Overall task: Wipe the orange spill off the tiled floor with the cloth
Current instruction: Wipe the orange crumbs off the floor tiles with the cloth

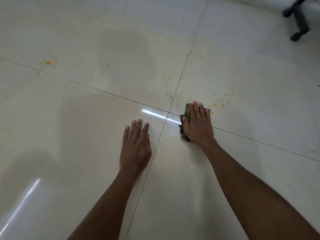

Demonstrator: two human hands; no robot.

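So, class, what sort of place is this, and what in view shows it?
Likely an indoor room, perhaps an office: glossy pale floor tiles with thin joints, a strip-light reflection, and what looks like a dark chair base at top right.

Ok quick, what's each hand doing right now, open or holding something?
Left hand: open, flat on the tiled floor, holding nothing.
Right hand: open, fingers straight, pressing the dark cloth onto the floor.

The light is dim and slightly greenish. The glossy floor carries 2 white glare streaks, 1 at centre, 1 at lower left, and broad soft shadows. Everything looks slightly blurred; the tile lines bend near the edges.
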